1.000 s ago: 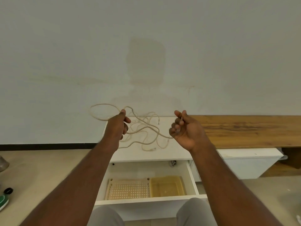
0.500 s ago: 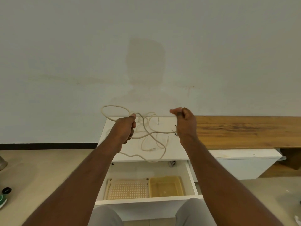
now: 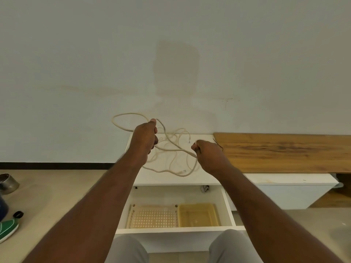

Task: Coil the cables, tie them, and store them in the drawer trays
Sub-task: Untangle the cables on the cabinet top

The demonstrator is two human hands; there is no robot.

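Note:
A long cream cable [image 3: 171, 147] stretches between both hands above the white cabinet top [image 3: 205, 177]. My left hand [image 3: 145, 138] grips it with one loop standing out to the left against the wall. My right hand [image 3: 207, 151] is closed on the cable further along, to the right and a little lower. The rest of the cable lies in loose tangled curves on the cabinet top. Below, the white drawer [image 3: 176, 230] stands open with a cream perforated tray [image 3: 153, 218] on the left and a yellow tray [image 3: 198, 215] on the right; neither tray holds a cable.
A wooden bench top [image 3: 284, 152] runs to the right of the cabinet, with a thin dark tie [image 3: 218, 143] at its left end. On the floor at far left are a metal tin [image 3: 8, 183], a black cap [image 3: 18, 214] and a green object [image 3: 7, 228]. My knees show at the bottom.
My right hand has dropped lower and moved right, drawing the cable out from the left hand. The left hand has stayed raised with its loop.

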